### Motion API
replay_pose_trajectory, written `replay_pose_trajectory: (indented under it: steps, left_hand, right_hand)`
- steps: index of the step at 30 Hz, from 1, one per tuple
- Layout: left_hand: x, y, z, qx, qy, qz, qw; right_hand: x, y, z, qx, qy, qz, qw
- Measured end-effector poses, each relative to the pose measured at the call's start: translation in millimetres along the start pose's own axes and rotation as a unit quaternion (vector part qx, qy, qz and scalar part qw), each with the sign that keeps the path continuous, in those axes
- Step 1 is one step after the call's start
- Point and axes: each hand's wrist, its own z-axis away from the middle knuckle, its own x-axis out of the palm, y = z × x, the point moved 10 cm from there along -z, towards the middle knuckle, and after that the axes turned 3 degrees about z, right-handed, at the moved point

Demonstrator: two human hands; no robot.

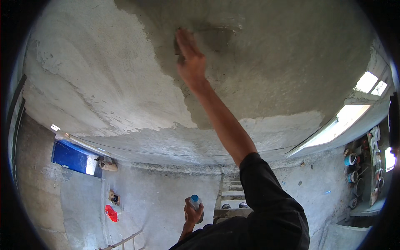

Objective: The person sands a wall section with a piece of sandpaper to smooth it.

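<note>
My right hand (192,58) is stretched up against the wall, blurred by motion. Its fingers lie over a dark, flat thing of a kind I cannot make out, which shows along their left side. Around it is a darker, damp-looking patch of plaster (266,71); paler dry wall (96,54) lies to the left. Low down, my left hand (191,214) is closed around a clear bottle (195,202) with a blue cap, held upright.
Below me is a wooden ladder (233,193), with my shoes on it. A thin cable (166,154) runs along the wall. A bright window opening (333,129) and several buckets (352,177) are at right. A blue panel (71,156) and a red thing (111,213) are at left.
</note>
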Motion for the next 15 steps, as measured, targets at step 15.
replay_pose_trajectory:
  steps: [15]
  left_hand:
    - [5, 3, -1, 0.006, -0.004, 0.009, 1.0]
  right_hand:
    - [18, 15, 70, -0.14, -0.22, 0.049, 0.964]
